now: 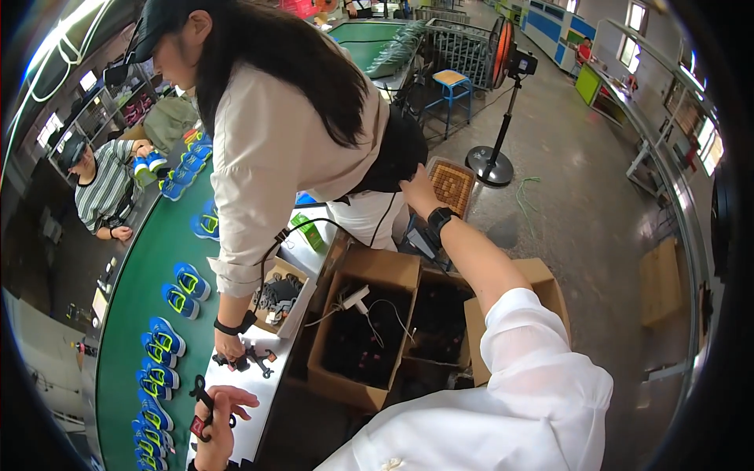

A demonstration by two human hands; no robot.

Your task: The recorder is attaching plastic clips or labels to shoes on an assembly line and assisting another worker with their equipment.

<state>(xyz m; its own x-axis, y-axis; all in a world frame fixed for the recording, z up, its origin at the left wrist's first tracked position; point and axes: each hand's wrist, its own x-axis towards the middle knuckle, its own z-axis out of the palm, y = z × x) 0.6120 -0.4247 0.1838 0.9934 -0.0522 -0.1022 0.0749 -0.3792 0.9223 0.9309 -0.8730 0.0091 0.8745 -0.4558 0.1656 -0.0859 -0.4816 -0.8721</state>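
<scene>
One black strap-like piece [201,414] sits near left, grasped loosely in the left hand [221,428], fingers extended. Farther right, the right hand [420,191] touches one co-worker's dark waist; its grip I cannot tell. One co-worker's hand [228,344] meets bunched black pieces [253,359], uncountable, on one white tabletop [264,385]. Far right: one fan [500,51], one blue stool [451,79].

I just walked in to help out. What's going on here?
The wearer's left hand holds a black hooked piece; the right hand is at a co-worker's waist. That co-worker's hand is at similar black pieces on the white tabletop. Beside it, blue sneakers line a green conveyor belt, and a worker in stripes holds more.
</scene>
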